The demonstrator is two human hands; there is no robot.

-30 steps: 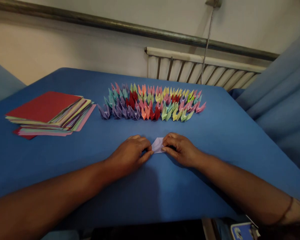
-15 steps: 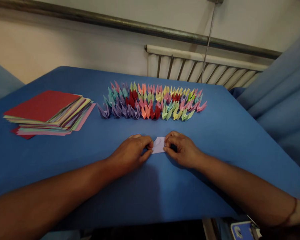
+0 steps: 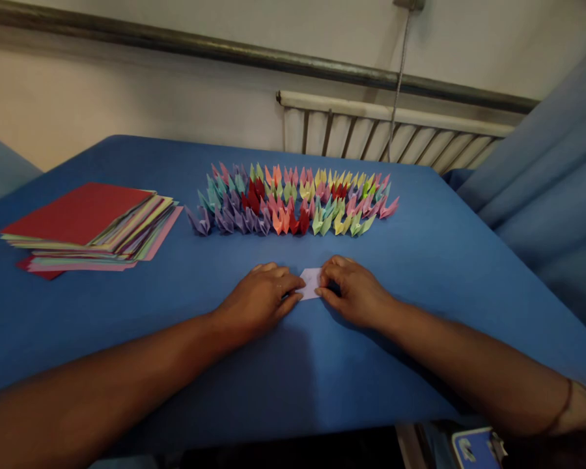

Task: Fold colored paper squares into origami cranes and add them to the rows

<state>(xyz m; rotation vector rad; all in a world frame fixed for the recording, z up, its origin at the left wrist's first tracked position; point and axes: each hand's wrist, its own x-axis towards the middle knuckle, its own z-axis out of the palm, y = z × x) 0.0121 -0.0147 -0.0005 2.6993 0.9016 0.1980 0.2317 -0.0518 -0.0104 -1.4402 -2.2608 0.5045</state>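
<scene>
A small folded piece of pale lilac paper [image 3: 311, 283] lies on the blue table [image 3: 420, 273] between my hands. My left hand [image 3: 258, 301] presses its fingertips on the paper's left edge, fingers curled together. My right hand [image 3: 354, 292] pinches the paper's right side with curled fingers. Most of the paper is covered by my fingers. Just beyond it stand rows of several small folded paper cranes [image 3: 293, 198] in many colours.
A stack of coloured square paper sheets [image 3: 90, 225] with a red one on top lies at the table's left. A white radiator [image 3: 385, 133] and a grey pipe [image 3: 224, 49] run along the wall behind. Blue fabric [image 3: 551, 176] hangs at the right.
My hands have drawn closer together over the lilac paper, covering more of it. The view has shifted slightly to the right.
</scene>
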